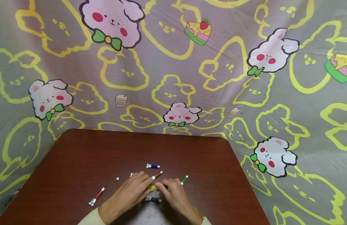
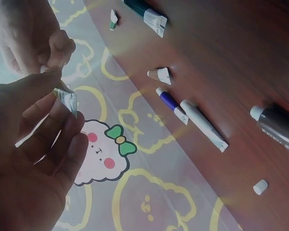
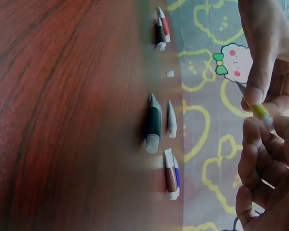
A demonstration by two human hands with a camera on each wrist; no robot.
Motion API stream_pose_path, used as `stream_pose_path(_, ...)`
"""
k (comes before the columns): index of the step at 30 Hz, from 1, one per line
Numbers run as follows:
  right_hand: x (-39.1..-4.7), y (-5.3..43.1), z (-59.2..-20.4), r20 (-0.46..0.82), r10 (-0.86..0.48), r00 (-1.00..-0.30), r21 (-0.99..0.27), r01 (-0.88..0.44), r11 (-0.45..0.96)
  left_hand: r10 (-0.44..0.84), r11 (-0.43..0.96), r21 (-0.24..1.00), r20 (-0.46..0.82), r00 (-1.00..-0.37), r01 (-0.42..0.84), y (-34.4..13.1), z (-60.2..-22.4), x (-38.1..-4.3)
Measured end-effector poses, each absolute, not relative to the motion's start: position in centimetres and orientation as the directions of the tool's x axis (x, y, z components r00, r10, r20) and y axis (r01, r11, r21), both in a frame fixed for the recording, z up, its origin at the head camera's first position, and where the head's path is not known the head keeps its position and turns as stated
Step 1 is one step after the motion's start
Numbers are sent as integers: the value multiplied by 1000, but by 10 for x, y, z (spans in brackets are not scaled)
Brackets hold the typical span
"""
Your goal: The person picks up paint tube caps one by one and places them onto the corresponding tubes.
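A small yellow paint tube (image 1: 152, 187) is held up between both hands above the table. My left hand (image 1: 131, 189) pinches its body, and the crimped foil end (image 2: 68, 100) shows between thumb and fingers in the left wrist view. At the tube's white cap end (image 3: 267, 120), my right hand (image 1: 174, 192) pinches with thumb and forefinger. Whether the cap is turned or loose cannot be seen. Just below the hands lies a dark tube (image 1: 153, 199); a brown tube (image 1: 157, 175) lies right behind them. A white tube (image 2: 203, 125) is mostly hidden by my left hand in the head view.
On the dark red-brown table (image 1: 207, 162) lie a purple tube (image 1: 153, 166) at the back, a green tube (image 1: 185, 179) to the right and a red tube (image 1: 96, 197) to the left. A loose white cap (image 1: 117, 178) sits left of my hands. Patterned cloth (image 1: 232, 93) surrounds the table.
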State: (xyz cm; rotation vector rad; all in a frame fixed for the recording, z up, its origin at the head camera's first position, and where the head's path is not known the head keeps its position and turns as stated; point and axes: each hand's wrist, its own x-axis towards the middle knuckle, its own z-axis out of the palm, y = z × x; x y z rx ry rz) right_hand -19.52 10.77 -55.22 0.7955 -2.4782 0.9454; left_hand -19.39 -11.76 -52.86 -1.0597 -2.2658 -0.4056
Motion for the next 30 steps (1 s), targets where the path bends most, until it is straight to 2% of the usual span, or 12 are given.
stream_pose_path(4,-196,106,-553,536,-335,-775,-466,-602,648,582,619,29,654,-483,785,-116,-530,-194)
stream_pose_path(11,-197,103,-553,538,-270,-798,-518,-566,641,576,595,40,676,-460,803,-113,-534,-195)
stream_pose_path(17,-196,113,-553,479,-378,-792,-541,-606,583,565,588,49,690,-453,808,-114,-538,-195)
stream_pose_path(22,-197,122,-553,443,-485,-754,-509,-657,556,556,593,52,695,-455,804,-116,-541,-195)
stream_pose_path(30,-197,121,-552,432,-483,-761,-485,-648,587,554,598,77,680,-481,798,-115,-540,-193)
